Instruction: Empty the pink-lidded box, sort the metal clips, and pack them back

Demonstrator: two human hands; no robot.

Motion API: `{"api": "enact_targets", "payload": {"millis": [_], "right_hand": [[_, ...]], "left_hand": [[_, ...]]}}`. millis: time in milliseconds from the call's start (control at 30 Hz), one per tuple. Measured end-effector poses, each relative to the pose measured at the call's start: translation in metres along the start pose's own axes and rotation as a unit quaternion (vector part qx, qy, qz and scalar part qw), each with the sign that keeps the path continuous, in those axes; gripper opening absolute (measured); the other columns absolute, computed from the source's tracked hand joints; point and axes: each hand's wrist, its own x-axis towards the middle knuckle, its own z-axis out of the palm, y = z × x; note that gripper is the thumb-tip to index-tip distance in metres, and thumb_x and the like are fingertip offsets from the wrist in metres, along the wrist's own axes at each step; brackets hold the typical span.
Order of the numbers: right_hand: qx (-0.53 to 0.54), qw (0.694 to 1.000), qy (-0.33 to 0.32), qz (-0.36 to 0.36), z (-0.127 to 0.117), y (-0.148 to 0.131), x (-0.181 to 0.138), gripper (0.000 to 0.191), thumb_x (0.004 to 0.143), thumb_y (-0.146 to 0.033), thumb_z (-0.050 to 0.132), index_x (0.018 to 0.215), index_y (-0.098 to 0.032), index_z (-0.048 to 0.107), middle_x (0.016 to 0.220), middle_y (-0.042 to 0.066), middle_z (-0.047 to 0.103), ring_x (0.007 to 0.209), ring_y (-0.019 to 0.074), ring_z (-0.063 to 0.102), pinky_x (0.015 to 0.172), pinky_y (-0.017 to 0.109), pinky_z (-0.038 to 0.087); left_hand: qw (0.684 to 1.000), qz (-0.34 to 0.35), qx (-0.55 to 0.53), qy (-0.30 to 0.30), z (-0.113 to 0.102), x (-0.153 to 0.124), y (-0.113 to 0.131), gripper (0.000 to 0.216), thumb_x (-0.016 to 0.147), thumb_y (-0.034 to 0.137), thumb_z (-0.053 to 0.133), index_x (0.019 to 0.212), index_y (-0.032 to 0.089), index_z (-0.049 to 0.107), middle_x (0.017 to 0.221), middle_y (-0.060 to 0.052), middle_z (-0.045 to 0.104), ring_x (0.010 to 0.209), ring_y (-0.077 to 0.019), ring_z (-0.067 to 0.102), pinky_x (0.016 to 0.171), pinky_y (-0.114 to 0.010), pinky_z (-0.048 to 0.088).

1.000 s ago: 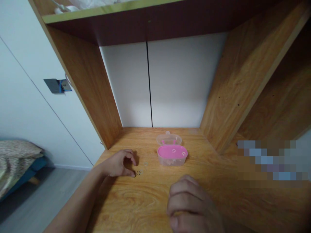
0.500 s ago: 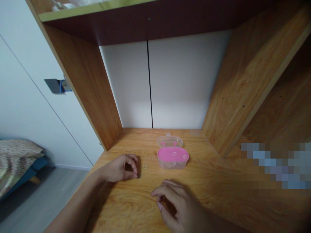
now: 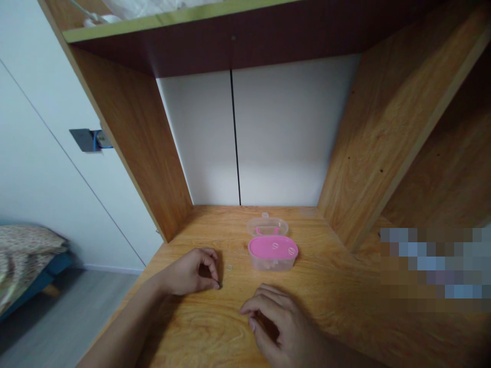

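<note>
My left hand (image 3: 194, 271) rests at the left of the wooden desk, thumb and fingertips bent together near the surface. Something tiny may be at the fingertips, too small to make out. Just right of it lies a small pale ring (image 3: 229, 267). My right hand (image 3: 278, 319) hovers at the front, fingers curved and thumb apart from the index finger, with nothing visible between them. Beyond it stands a clear plastic box (image 3: 273, 265) with a pink panel (image 3: 264, 247) on top. Two small pale rings lie on the panel. The box's clear lid (image 3: 255, 226) is swung back behind.
Wooden side panels (image 3: 134, 148) (image 3: 368, 148) flank the desk (image 3: 215, 327), with a white back wall (image 3: 284, 138) between them. A shelf (image 3: 192, 46) hangs overhead. A blurred, pixelated patch (image 3: 437, 271) covers the right side. Bedding (image 3: 26, 255) shows at far left.
The view has tilted slightly, so the scene sits a little lower. My left fingertips have shifted slightly, and a tiny dark spot now shows at them. My right hand keeps nearly the same pose.
</note>
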Motion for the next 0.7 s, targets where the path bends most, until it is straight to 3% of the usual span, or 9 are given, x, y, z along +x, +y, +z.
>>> {"api": "enact_targets", "payload": {"millis": [133,267,367,433,567,700], "right_hand": [[0.014,0.999,0.024,0.018,0.001,0.001,0.001,0.027,0.079,-0.003,0.054,0.095,-0.021,0.066,0.084,0.001,0.068,0.080,0.0165,0.064,0.072,0.028,0.048],[0.020,0.994,0.074,0.073,0.004,0.006,0.001,0.028,0.076,-0.004,0.062,0.097,-0.022,0.065,0.089,0.001,0.068,0.081,0.0171,0.063,0.073,0.028,0.049],[0.012,0.988,0.121,0.099,0.005,0.011,0.002,0.032,0.074,-0.007,0.070,0.101,-0.023,0.065,0.089,0.000,0.068,0.072,0.0159,0.059,0.068,0.028,0.048],[0.012,0.984,0.148,0.103,0.004,0.013,0.004,0.025,0.076,-0.008,0.071,0.095,-0.023,0.067,0.083,-0.001,0.066,0.067,0.0147,0.057,0.063,0.027,0.047],[0.029,0.979,0.182,0.084,0.001,0.015,0.007,0.009,0.083,-0.013,0.070,0.084,-0.022,0.071,0.076,0.000,0.066,0.065,0.0142,0.059,0.060,0.024,0.047],[0.049,0.978,0.190,0.070,-0.001,0.018,0.009,0.006,0.085,-0.018,0.072,0.087,-0.021,0.076,0.077,0.002,0.070,0.067,0.0144,0.064,0.059,0.023,0.051]], "left_hand": [[0.987,-0.023,-0.155,0.032,0.011,0.004,0.003,0.030,0.076,0.043,0.082,0.075,0.013,0.074,0.079,-0.006,0.070,0.074,-0.0154,0.061,0.068,-0.026,0.046],[0.958,-0.053,-0.267,0.087,0.042,0.014,0.013,0.031,0.071,0.042,0.086,0.077,0.013,0.076,0.069,-0.004,0.072,0.062,-0.0117,0.059,0.062,-0.024,0.044],[0.935,-0.044,-0.340,0.092,0.066,0.021,0.023,0.030,0.070,0.041,0.087,0.075,0.014,0.076,0.076,-0.008,0.076,0.066,-0.0140,0.065,0.066,-0.026,0.048],[0.925,-0.047,-0.367,0.090,0.076,0.024,0.029,0.030,0.068,0.040,0.089,0.073,0.014,0.076,0.075,-0.007,0.077,0.063,-0.0134,0.065,0.063,-0.024,0.048],[0.919,-0.059,-0.381,0.087,0.078,0.025,0.034,0.033,0.063,0.042,0.091,0.069,0.014,0.076,0.064,-0.004,0.073,0.055,-0.0102,0.060,0.057,-0.021,0.045],[0.921,-0.068,-0.376,0.080,0.072,0.022,0.036,0.033,0.062,0.043,0.091,0.069,0.014,0.077,0.063,-0.003,0.073,0.053,-0.0089,0.058,0.054,-0.020,0.042]]}}
